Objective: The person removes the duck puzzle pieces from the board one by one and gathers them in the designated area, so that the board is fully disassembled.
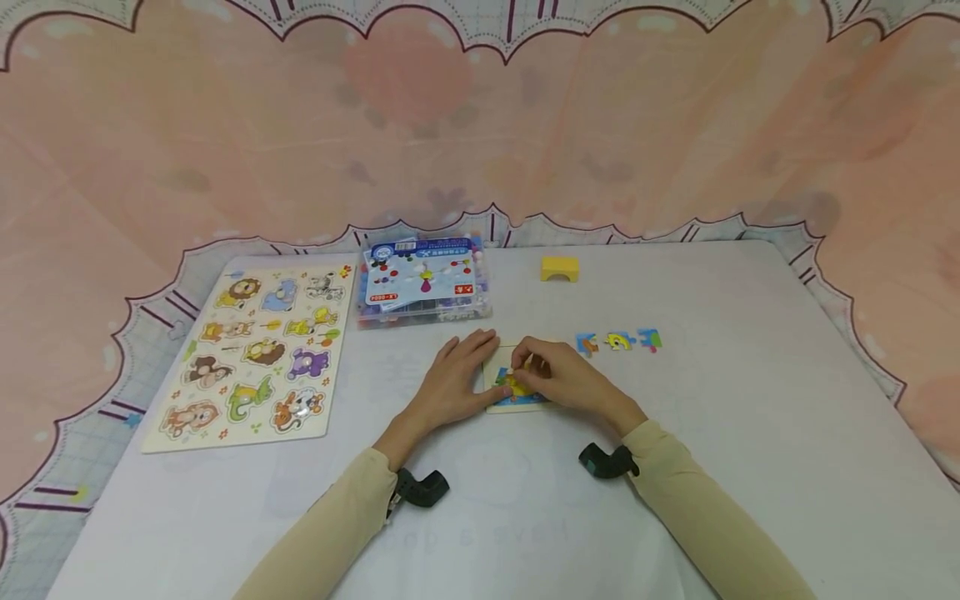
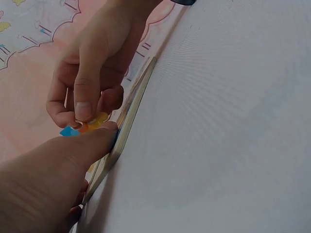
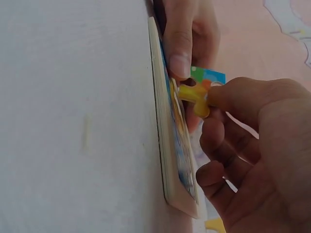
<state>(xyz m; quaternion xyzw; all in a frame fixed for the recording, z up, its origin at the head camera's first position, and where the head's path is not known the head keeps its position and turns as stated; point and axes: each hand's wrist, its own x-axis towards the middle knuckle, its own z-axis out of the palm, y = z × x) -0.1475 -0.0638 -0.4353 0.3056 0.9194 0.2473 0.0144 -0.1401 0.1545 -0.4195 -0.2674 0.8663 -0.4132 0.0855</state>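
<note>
A small jigsaw board [image 1: 495, 353] with a pale wooden rim lies flat in front of me, partly filled with blue and yellow pieces. My left hand [image 1: 448, 385] rests at its left side, fingers stretched forward and the thumb pressing on the picture. Above the board, my right hand [image 1: 564, 377] pinches a jigsaw piece [image 3: 197, 94] between thumb and index finger. That piece is yellow, orange, green and blue, and it stands tilted, close to the left thumb. Whether its lower edge touches the board cannot be told. Part of the board is hidden under both hands.
Three loose jigsaw pieces [image 1: 619, 341] lie in a row right of the board. A yellow arch block [image 1: 559, 269] stands farther back. Behind the left hand is a clear plastic box [image 1: 423, 279] of beads. An animal puzzle board [image 1: 258, 354] lies at the left.
</note>
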